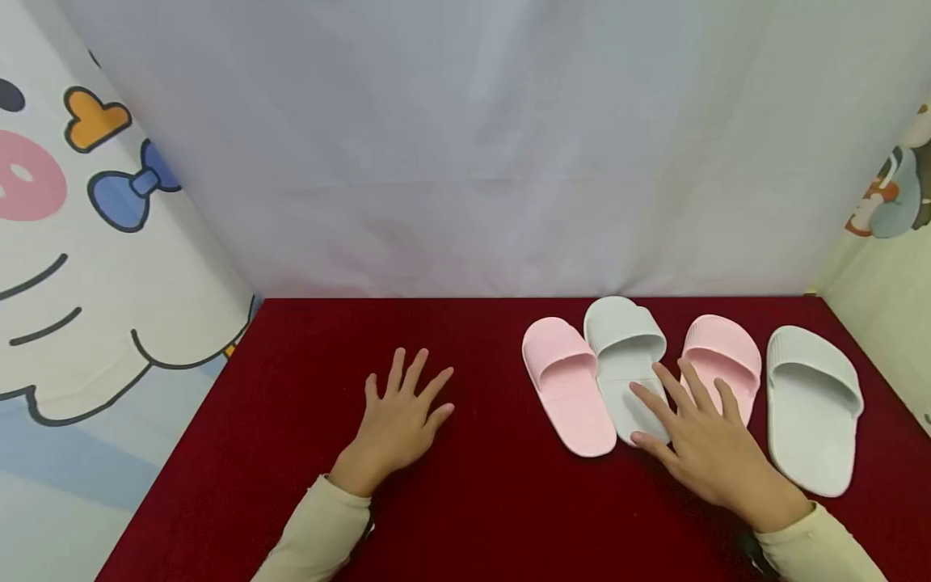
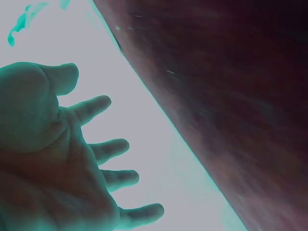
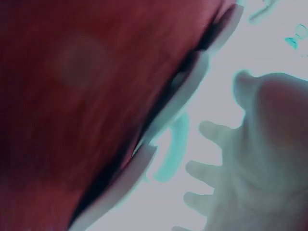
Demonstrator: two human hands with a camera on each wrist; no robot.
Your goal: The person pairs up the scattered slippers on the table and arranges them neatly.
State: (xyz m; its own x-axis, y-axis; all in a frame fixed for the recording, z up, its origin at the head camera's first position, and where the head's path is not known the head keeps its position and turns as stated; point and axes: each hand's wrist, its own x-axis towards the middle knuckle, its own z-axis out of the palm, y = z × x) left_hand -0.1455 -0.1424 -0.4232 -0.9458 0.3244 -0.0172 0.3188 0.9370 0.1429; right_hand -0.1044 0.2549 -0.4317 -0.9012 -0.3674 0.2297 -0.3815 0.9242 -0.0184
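Two pink and two white slide slippers lie on a dark red tabletop (image 1: 473,501), alternating in colour. In the head view they run from a pink slipper (image 1: 575,408) through a white slipper (image 1: 621,323) and another pink slipper (image 1: 720,338) to a white slipper (image 1: 810,428) at far right. My right hand (image 1: 705,444) is spread over the middle two, partly hiding them; the right wrist view shows it raised above the surface with nothing in it. Left of the slippers, my left hand (image 1: 396,428) hovers with fingers apart, its palm bare in the left wrist view.
A pale grey cloth backdrop (image 1: 465,162) hangs along the table's far edge. Cartoon-printed sheets stand at the left side (image 1: 87,307) and the right side (image 1: 895,275).
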